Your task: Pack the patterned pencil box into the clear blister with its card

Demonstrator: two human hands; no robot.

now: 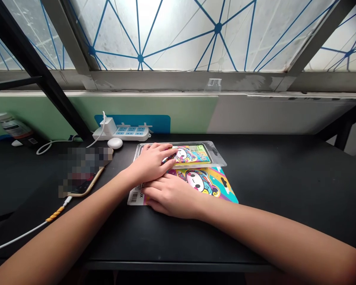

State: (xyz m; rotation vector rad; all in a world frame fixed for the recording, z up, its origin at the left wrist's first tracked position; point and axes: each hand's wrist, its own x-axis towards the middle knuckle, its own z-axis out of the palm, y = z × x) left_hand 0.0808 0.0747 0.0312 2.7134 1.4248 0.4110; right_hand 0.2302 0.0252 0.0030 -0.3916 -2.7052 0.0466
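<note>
The blister pack (218, 157) was thin, clear plastic, glossy along its moulded edges. The printed card (222, 190) looked like smooth coated paper with a slight sheen. The desk (264, 190) had a smooth, matt black top. The power strip (130, 133) and the charger (109, 126) were smooth white plastic, and the round case (115, 143) beside them was glossier. The cable (14, 240) had a smooth white plastic coating. The window frame (184, 80) looked like painted metal, its surface scuffed and rough in patches. The window pane (178, 35) looked like frosted glass, cloudy and spotted.
</note>
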